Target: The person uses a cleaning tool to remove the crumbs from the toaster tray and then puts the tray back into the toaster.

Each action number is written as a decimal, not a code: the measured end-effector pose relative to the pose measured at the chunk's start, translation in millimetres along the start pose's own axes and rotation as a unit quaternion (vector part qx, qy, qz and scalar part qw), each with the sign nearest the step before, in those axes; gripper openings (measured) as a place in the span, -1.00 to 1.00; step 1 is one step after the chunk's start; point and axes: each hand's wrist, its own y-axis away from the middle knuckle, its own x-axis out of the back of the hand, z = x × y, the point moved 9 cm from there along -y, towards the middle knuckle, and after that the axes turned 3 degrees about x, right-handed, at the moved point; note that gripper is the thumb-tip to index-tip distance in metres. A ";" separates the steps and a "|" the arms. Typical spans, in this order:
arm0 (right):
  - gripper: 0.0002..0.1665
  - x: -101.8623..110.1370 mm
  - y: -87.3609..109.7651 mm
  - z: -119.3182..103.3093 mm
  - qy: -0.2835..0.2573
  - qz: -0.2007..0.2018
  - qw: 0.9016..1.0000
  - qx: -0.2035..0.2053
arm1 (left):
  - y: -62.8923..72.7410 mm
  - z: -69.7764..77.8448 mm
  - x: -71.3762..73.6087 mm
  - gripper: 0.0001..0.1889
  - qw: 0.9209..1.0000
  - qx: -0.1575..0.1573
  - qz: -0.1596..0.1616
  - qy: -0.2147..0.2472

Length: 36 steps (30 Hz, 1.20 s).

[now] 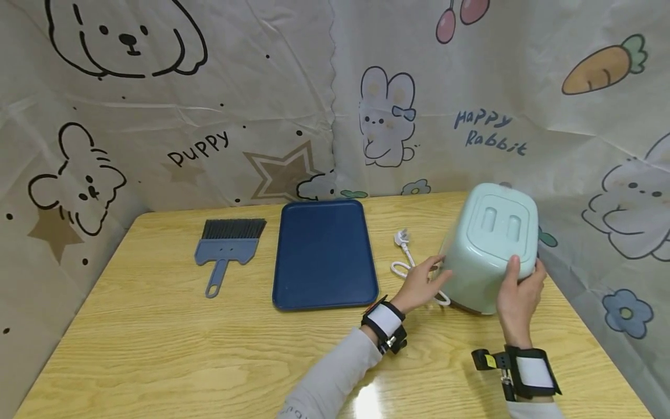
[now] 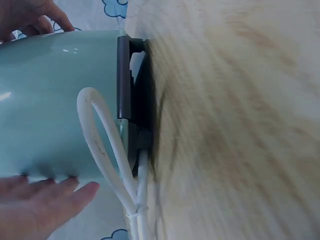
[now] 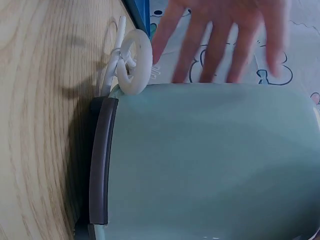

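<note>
A mint-green toaster [image 1: 476, 262] with a pale lid and a dark base trim [image 3: 103, 160] stands at the right of the table. My right hand [image 1: 520, 299] holds its near right corner, the thumb on the lid's edge and the fingers round the side. At the toaster's left side is my left hand [image 1: 423, 285], its fingers spread and fairly straight; whether they touch the wall I cannot tell. A white power cord [image 2: 97, 135], looped and tied, hangs beside the base in the left wrist view. Its plug [image 1: 402, 237] lies on the table.
A dark blue tray [image 1: 324, 256] lies in the middle of the wooden table [image 1: 173, 355]. Left of it is a blue-grey brush [image 1: 225, 250] with dark bristles. A printed cloth [image 1: 293, 105] hangs behind the table and along both sides.
</note>
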 end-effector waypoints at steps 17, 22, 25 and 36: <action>-0.27 -0.5 -2.3 -1.3 0.015 -0.014 1.000 0.011 | 32.1 -38.2 -38.9 -0.76 0.982 0.142 -0.087 0.094; -0.27 -0.8 -2.3 -1.7 0.011 -0.017 1.000 0.013 | 39.2 -41.8 -63.3 -0.74 0.949 0.224 -0.122 0.183; -0.27 -2.1 -1.4 -1.7 0.010 -0.020 1.000 0.014 | 42.1 -43.5 -76.0 -0.71 0.910 0.273 -0.119 0.287; -0.27 -1.5 -1.9 0.0 0.015 -0.026 1.000 0.010 | 36.2 -45.4 -95.9 -0.77 0.842 0.295 -0.050 0.448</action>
